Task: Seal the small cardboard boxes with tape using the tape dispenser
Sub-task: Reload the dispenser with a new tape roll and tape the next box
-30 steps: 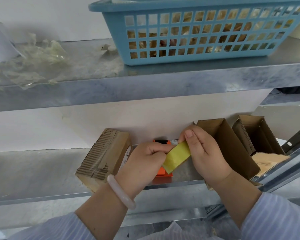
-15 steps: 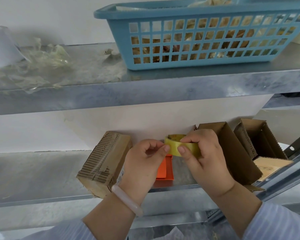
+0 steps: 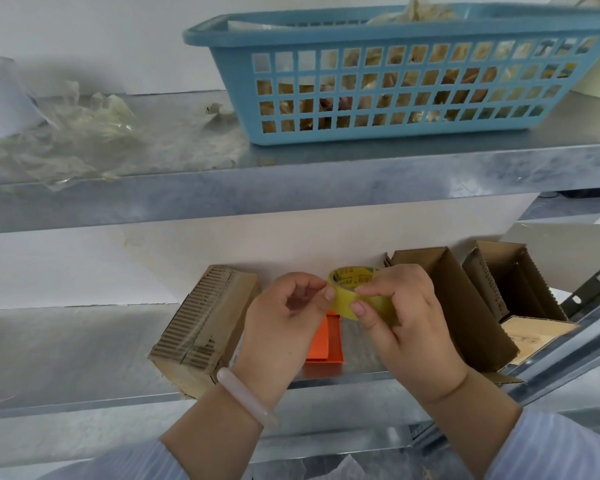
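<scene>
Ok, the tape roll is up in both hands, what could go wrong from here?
1. The right hand holds the tape roll by fingertips in the air over the lower shelf; a slip could drop it, perhaps off the front.
2. The left hand works at the roll's edge; a freed end may well stick to fingers or tear.

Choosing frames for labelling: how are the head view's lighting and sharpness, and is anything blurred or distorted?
Head view: soft even light, faint shadows, no harsh glare; tape roll, left hand and right hand sharp; blue basket blurs toward its right end; metal shelf edges bow from the wide lens.
</scene>
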Demonstrator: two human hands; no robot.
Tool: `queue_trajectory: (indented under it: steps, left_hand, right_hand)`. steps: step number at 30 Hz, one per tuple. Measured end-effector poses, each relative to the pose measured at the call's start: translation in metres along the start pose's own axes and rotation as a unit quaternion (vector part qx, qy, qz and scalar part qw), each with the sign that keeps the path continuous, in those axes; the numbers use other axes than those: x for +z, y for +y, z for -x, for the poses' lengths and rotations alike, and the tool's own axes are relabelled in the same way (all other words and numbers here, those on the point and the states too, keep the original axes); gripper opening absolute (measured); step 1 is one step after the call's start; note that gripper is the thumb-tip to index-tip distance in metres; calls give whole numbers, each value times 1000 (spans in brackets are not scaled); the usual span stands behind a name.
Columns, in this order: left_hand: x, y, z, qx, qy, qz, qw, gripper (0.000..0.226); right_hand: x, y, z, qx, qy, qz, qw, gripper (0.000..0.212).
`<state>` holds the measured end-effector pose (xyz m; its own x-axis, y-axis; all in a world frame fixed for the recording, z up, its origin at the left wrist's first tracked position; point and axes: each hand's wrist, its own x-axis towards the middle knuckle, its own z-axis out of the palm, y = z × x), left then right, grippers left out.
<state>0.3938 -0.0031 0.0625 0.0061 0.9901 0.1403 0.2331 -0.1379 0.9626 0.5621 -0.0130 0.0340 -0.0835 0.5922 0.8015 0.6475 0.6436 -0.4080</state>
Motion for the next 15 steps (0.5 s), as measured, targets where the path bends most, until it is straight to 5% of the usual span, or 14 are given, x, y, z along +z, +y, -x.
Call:
queue_trajectory:
  steps: [6,11,15]
  left_hand:
    - [-5,-3,-4,-6,-5,-1,1000,10]
    - [-9,-2,-7,1,-134,-17,991,21]
    - [-11,4,-10,-84,-206,22,975,18]
  right_hand:
    - [-2,-1,-2,47,-17,-41,998,14]
    - [-6,-7,-9,179,-48,-148,972,17]
    - [-6,-10,-15,273,-59,-183,942,23]
